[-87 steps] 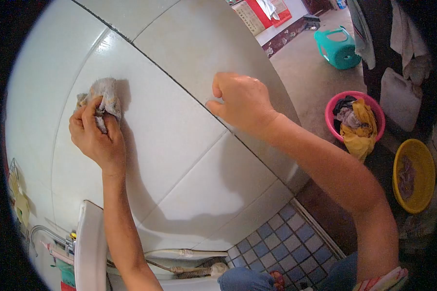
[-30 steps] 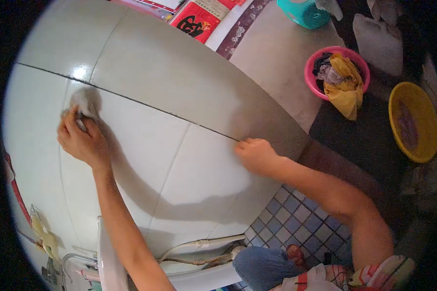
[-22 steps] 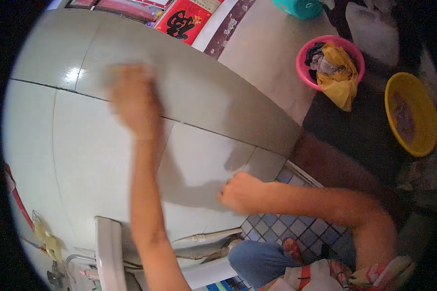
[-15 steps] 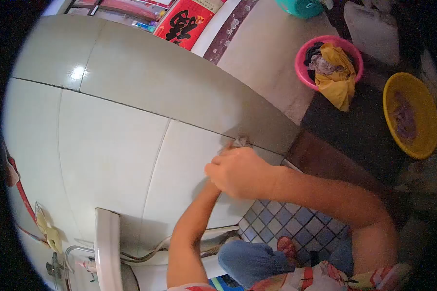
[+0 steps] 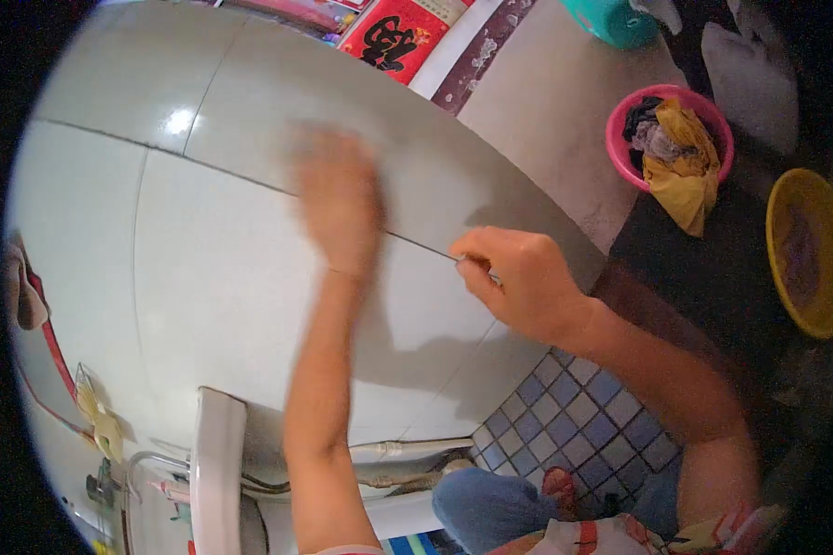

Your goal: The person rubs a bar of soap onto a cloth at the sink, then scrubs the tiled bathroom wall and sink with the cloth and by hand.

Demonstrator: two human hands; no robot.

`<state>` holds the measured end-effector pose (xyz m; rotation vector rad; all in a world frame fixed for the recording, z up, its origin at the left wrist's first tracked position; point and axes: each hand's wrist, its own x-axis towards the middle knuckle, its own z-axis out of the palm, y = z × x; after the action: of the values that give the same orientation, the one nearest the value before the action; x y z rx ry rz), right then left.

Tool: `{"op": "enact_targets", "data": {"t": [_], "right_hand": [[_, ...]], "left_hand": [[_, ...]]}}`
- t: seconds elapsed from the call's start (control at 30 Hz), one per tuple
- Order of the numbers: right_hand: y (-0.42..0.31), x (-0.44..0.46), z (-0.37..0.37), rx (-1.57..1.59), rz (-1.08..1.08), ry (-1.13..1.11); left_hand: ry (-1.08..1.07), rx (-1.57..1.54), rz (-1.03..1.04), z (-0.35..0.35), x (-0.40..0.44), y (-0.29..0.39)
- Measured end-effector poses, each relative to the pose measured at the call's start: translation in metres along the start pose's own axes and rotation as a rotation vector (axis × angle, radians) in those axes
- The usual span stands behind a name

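Observation:
My left hand (image 5: 338, 199) is smeared by motion in front of the tiled wall (image 5: 222, 259), over the dark seam between the grey and white tiles. Its fingers are too blurred to read. Further right, my right hand (image 5: 527, 282) is closed in a pinch at the same seam, thumb against the fingers. Whatever it holds, if anything, is hidden. Both forearms cast shadows on the white tiles.
Right of the wall stand a pink basin (image 5: 611, 139) with clothes, a yellow basin (image 5: 775, 250) and a teal container (image 5: 611, 20). A white sink (image 5: 218, 472) and pipes (image 5: 389, 449) are at lower left, near the blue-grey floor tiles (image 5: 564, 407).
My hands were together near the seam, by a small crumpled greyish thing; they are now apart. My left hand moved up and left, the right slightly right. The view shifted a little.

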<state>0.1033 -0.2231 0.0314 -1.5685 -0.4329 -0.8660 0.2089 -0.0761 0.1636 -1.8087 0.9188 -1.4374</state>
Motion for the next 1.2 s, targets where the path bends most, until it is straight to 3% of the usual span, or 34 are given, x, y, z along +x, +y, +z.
{"op": "enact_targets", "data": {"t": [0.03, 0.07, 0.1, 0.17, 0.27, 0.33, 0.37, 0.47, 0.5, 0.57, 0.63, 0.73, 0.77, 0.8, 0.9, 0.93, 0.97, 1.07, 1.1, 1.13, 1.2], "right_hand": [[-0.003, -0.001, 0.001, 0.041, 0.039, 0.035], [-0.007, -0.004, 0.002, 0.051, 0.03, 0.019], [-0.009, -0.005, 0.0, 0.037, 0.028, -0.004], [-0.007, -0.004, -0.011, -0.008, 0.019, -0.007], [-0.01, -0.008, -0.004, 0.058, 0.014, 0.0], [-0.007, -0.01, -0.003, 0.03, 0.026, -0.056], [-0.007, -0.008, 0.001, 0.038, -0.009, -0.05], [-0.007, -0.006, 0.009, 0.058, -0.038, -0.068], [-0.009, -0.004, 0.01, 0.063, -0.001, -0.086], [0.006, -0.016, 0.013, 0.08, 0.034, -0.09], [0.009, -0.019, 0.018, 0.111, 0.023, -0.068], [0.014, -0.022, 0.019, 0.083, -0.033, -0.072], [0.014, -0.025, 0.019, 0.038, -0.039, -0.091], [0.013, -0.023, 0.015, -0.008, -0.033, -0.121], [0.016, -0.016, 0.001, 0.044, -0.029, -0.046], [0.02, -0.011, -0.004, 0.029, -0.028, -0.013], [0.024, -0.006, -0.012, 0.025, -0.009, 0.015], [0.029, 0.012, -0.037, -0.067, 0.105, 0.089], [0.032, 0.019, -0.046, -0.082, 0.14, 0.123], [0.034, 0.023, -0.054, -0.1, 0.181, 0.152], [0.045, 0.028, -0.072, -0.078, 0.108, 0.248]], "left_hand": [[-0.305, -0.132, 0.108, 0.008, -0.042, 0.037], [-0.609, -0.547, 0.085, 0.001, -0.09, 0.064], [-0.622, -0.799, -0.239, 0.003, -0.14, 0.102], [-0.537, -0.609, 0.329, -0.027, -0.145, 0.098], [-0.481, -0.458, 0.398, -0.026, -0.128, 0.056], [-0.559, -0.171, 0.064, -0.035, -0.076, 0.009], [-0.265, -0.109, 0.065, -0.049, -0.048, -0.031], [-0.091, 0.27, -0.231, -0.071, 0.019, -0.13], [-0.064, 0.287, -0.243, -0.072, 0.028, -0.145], [0.158, 0.18, -0.4, -0.068, 0.036, -0.146], [0.208, 0.08, -0.479, -0.055, 0.013, -0.099], [-0.219, -0.218, -0.176, -0.051, -0.062, -0.003], [-0.309, -0.348, -0.021, -0.044, -0.109, 0.026], [-0.342, -0.397, -0.022, -0.047, -0.123, 0.035], [-0.717, -0.134, 0.19, -0.047, -0.128, 0.016], [-0.698, -0.079, 0.136, -0.052, -0.101, 0.002], [-0.451, -0.098, 0.091, -0.054, -0.079, -0.02], [-0.007, 0.1, -0.085, -0.039, 0.007, -0.096], [0.074, 0.228, -0.05, -0.044, 0.039, -0.102], [0.143, 0.268, -0.157, -0.024, 0.055, -0.123], [0.289, 0.295, -0.109, -0.006, 0.076, -0.117]]}}
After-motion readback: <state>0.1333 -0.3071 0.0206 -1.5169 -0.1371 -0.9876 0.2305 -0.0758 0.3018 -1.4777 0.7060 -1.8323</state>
